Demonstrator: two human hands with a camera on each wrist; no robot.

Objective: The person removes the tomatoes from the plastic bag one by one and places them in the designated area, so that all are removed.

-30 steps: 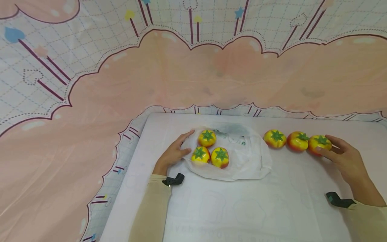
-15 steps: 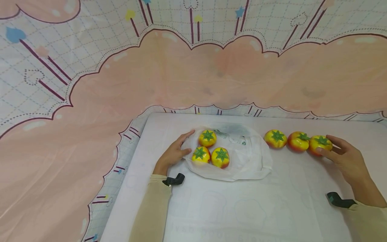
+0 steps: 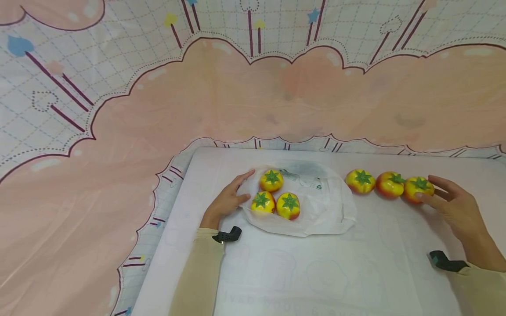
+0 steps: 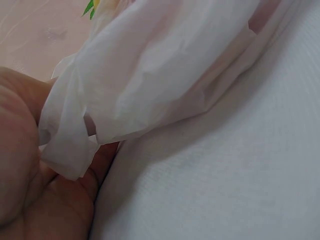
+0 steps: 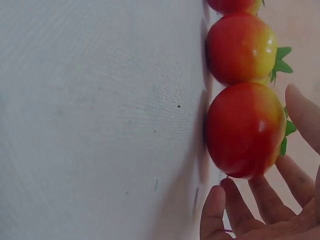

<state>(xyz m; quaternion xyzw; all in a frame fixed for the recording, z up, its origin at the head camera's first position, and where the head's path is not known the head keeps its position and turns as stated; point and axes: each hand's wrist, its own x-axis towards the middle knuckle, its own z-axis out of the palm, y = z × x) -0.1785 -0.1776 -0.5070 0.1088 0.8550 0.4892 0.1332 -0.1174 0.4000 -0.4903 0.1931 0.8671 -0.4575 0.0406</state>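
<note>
At the near edge, the left sleeve (image 3: 197, 276) and the right sleeve (image 3: 482, 285) are cut off, and faint lettering on the white table covering (image 3: 284, 281) is too pale to be read. A black device is worn at each wrist.

By the left hand (image 3: 226, 200), which is reached forward with thumb and index finger spread, the left rim of the white plastic bag (image 3: 320, 210) is held between thumb and fingers; in the left wrist view, the fingertips are hidden by the plastic.

The right hand (image 3: 458, 210) is bent inward from the right, its fingers parted and loosely curved around the right side of the right-end fruit (image 3: 417, 186). This fruit is not grasped; whether it is lightly touched cannot be told.

Inside the bag, at left, three yellow-red persimmon-like fruits (image 3: 288, 205) are grouped, their lower parts partly covered. Green print on the bag is creased and illegible. To the right of the bag, the right-end fruit is lined up with the middle fruit (image 3: 388, 186) and the left-end fruit (image 3: 359, 182), the last being cut off in the right wrist view. Farthest, a printed peach cloth (image 3: 237, 105) is hung.
</note>
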